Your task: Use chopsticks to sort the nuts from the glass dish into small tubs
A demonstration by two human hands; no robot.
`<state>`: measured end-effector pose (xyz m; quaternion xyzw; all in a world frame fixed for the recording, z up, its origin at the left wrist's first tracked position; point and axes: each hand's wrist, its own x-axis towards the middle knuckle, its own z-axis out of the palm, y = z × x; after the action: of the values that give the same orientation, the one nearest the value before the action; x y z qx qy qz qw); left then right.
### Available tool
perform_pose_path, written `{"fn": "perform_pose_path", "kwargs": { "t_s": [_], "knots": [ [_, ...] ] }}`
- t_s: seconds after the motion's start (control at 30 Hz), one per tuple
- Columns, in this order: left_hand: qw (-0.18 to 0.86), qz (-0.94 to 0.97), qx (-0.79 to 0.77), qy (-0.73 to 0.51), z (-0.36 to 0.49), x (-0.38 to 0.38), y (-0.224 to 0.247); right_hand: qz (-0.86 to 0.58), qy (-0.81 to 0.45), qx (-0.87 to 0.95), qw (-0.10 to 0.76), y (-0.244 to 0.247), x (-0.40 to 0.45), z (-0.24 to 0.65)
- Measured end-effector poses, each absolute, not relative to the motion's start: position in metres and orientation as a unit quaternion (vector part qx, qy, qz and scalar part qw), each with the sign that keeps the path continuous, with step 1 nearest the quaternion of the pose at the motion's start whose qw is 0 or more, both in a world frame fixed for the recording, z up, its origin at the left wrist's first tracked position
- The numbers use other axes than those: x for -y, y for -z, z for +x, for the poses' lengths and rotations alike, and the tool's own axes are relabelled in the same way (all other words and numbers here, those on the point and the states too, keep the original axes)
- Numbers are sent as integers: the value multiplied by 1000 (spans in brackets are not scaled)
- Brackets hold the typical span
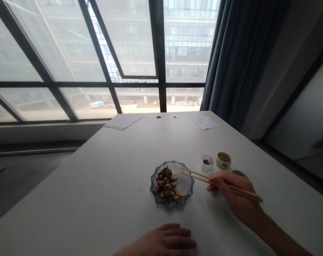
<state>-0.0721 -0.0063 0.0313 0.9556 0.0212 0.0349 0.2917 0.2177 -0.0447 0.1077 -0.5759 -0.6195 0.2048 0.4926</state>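
Observation:
My right hand [234,192] grips a pair of wooden chopsticks [197,176], their tips slightly apart above the right part of a scalloped glass dish [188,192]. Nothing shows between the tips. On the dish's left side lies a heap of dark dried strips mixed with pale nut-like pieces [166,186]. My left hand [168,241] lies at the near edge of the view, fingers stretched out over the table, holding nothing. Beyond my right hand stand a small white square cup [207,163] with a few dark pieces and a round cream cup [223,160] with a dark character.
Another round container [239,173] is mostly hidden behind my right hand. Papers [124,121] lie at the white table's [110,170] far left, more sheets [205,122] at the far right. Large windows and a dark blue curtain [230,64] stand beyond.

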Motion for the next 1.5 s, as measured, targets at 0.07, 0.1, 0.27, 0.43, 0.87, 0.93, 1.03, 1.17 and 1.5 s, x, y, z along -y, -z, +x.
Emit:
{"fn": "perform_pose_path", "kwargs": {
  "t_s": [0.07,0.1,0.27,0.43,0.87,0.93,1.03,1.17,1.5],
  "knots": [
    [294,955,-30,-13,-71,9,-38,-557,-239,646,463,-94,39,204],
    [297,954,-31,-6,-71,10,-41,-550,-248,654,456,-90,37,199],
    [301,953,-20,-16,-73,10,-44,-546,-236,675,437,-84,29,186],
    [303,953,-10,-22,-74,9,-36,-539,-228,677,445,-70,24,190],
    [306,952,-7,-26,-76,8,-32,-562,-74,545,618,-74,48,251],
    [306,951,-9,-28,-76,9,-32,-583,-53,527,616,-75,50,268],
    [304,952,-14,-36,-76,9,-32,-595,-71,514,613,-73,50,285],
    [302,952,-14,-38,-76,9,-31,-594,-89,483,637,-71,51,282],
    [300,954,-13,-19,-73,8,-35,-540,-223,615,529,-59,37,203]
  ]
}}
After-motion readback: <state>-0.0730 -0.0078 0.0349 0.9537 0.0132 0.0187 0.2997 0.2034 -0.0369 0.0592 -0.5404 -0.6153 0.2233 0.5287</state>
